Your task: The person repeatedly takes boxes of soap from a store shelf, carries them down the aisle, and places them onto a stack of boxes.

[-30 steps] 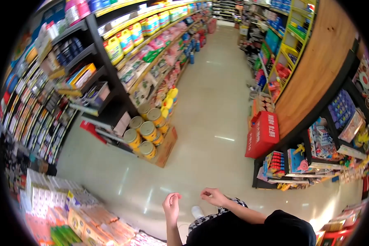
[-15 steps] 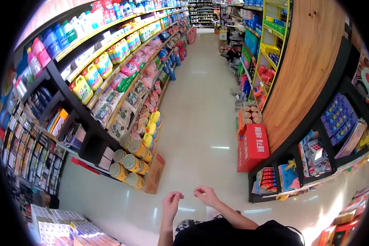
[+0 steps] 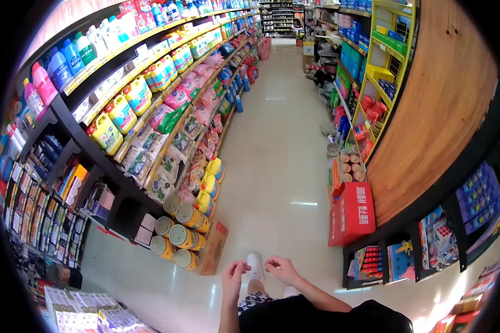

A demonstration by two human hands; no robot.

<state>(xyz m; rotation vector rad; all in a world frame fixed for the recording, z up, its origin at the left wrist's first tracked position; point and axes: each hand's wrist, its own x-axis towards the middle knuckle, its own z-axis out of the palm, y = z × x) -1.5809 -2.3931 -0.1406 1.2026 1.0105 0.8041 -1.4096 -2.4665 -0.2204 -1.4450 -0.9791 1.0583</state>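
My left hand [image 3: 235, 273] is raised in front of my body at the bottom middle, its fingers loosely bent and nothing visible in them. Level with it on the other side is my right hand [image 3: 282, 270], also empty, with fingers half curled toward the left. A gap separates the two hands, and neither touches anything. Below and between them a white shoe [image 3: 254, 266] stands on the pale floor [image 3: 278, 183]. Closest to my left hand is a cardboard box [image 3: 214, 248], beside several yellow cans [image 3: 188, 237] with pale lids.
A long shelf of bottles, yellow jugs [image 3: 106, 134] and bagged goods runs along the left. On the right stand a red box [image 3: 352, 214], a yellow rack [image 3: 388, 44], a wooden panel [image 3: 428, 89] and low dark shelving with toys. Boxed goods [image 3: 78, 311] lie at the lower left.
The view has moved forward slightly and turned a little left. A white shoe and bare leg now show between my hands. Both hands keep nearly the same pose.
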